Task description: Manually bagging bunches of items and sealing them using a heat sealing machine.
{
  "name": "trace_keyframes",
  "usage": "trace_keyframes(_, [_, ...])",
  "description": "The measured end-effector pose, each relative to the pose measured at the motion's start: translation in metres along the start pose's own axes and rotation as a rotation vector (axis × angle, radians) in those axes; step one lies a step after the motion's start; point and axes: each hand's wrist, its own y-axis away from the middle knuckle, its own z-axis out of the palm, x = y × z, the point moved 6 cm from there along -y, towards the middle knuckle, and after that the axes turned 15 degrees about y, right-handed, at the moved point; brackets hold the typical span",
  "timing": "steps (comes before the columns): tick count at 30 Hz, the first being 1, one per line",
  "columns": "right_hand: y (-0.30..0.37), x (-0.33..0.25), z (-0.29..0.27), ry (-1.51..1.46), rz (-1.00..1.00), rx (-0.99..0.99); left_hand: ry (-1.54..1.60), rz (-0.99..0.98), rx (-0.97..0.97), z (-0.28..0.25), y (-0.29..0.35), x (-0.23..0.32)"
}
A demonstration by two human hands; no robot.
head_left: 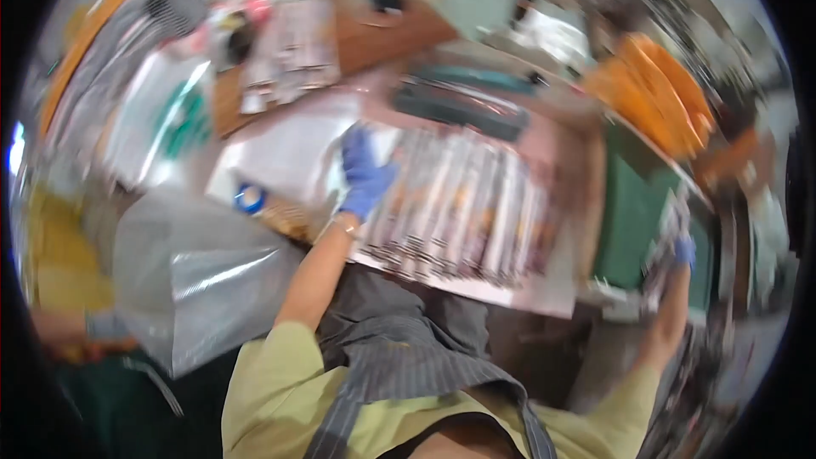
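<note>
My left hand (pixel 367 177), in a purple glove, is open, its fingers stretched out beside the left end of a row of long slim packets (pixel 467 204). The packets lie side by side on the pink-covered table in front of me. Far out to the right, my gloved right hand (pixel 685 252) is closed on a bunch of similar slim packets (pixel 666 234), at the side of a green bin (pixel 631 204). Motion blur hides the finer detail of both the bunch and the right fingers.
A clear plastic bag (pixel 221 289) hangs at the table's left edge, near a blue-ringed roll (pixel 249 198). Behind the row lies a long dark case (pixel 459 109). More packets (pixel 297 42) rest on a brown board (pixel 365 25). An orange bag (pixel 650 93) stands at the right.
</note>
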Motion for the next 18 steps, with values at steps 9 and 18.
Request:
trace_keyframes(9, [0.117,-0.078,-0.113,-0.253,0.002,0.689,-0.495,-0.603,-0.459,-0.058,-0.224,-0.04])
trace_keyframes(18, [0.221,-0.158,-0.179,-0.592,-0.159,0.619,-0.585,-0.077,0.048,-0.023,-0.272,-0.148])
